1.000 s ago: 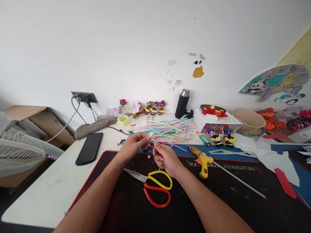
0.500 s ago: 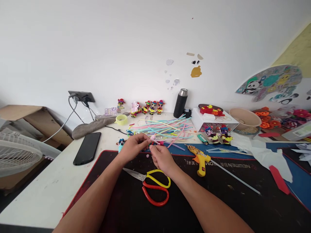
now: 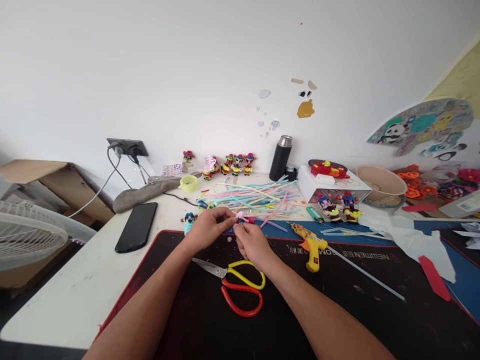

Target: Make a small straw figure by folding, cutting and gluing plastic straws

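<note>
My left hand [image 3: 210, 227] pinches a small pink craft piece [image 3: 240, 215] between thumb and fingertips. Against it, my right hand [image 3: 254, 243] is closed on the lower part of the same piece, its thumb on top. Fingers cover most of the piece, so its full shape is hidden. A bit of red or magenta [image 3: 250, 219] shows just beyond the right thumb. Below the hands lie scissors [image 3: 221, 271], blades apart, with one yellow and one red handle. A small figure with a turquoise body [image 3: 188, 223] is partly behind my left hand.
Pastel sticks [image 3: 258, 192] lie heaped behind the hands. To the right, a yellow glue gun [image 3: 312, 247] rests on the black mat [image 3: 285, 310]. A phone [image 3: 136, 227] lies left. Small figures [image 3: 238, 165], a black flask [image 3: 280, 159] and a white box [image 3: 335, 185] stand along the wall.
The whole view has shifted slightly. Both hands stay together at the pink piece, with the fingers adjusted a little around it.
</note>
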The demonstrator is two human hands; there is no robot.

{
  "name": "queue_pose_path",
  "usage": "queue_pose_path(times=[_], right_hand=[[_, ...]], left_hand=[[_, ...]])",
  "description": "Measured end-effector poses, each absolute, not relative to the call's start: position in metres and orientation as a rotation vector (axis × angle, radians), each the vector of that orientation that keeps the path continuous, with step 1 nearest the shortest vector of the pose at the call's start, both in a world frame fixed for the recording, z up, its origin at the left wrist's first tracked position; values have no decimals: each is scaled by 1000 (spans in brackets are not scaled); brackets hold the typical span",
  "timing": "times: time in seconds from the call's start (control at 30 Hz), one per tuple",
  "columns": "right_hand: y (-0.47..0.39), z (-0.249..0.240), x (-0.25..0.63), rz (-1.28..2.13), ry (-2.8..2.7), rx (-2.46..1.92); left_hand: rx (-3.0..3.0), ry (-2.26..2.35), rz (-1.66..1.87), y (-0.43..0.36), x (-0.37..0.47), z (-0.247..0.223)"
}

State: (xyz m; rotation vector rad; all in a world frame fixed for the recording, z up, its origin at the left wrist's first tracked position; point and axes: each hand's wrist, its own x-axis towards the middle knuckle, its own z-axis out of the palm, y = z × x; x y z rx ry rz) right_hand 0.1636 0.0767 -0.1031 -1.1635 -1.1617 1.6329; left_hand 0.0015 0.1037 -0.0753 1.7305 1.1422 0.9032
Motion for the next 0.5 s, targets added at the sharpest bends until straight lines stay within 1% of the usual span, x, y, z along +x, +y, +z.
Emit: queue_pose_path(times=[0.5], right_hand=[[76, -97, 165, 1665, -1120, -1169]], left_hand=[[1800, 1173, 882, 100, 2, -70]])
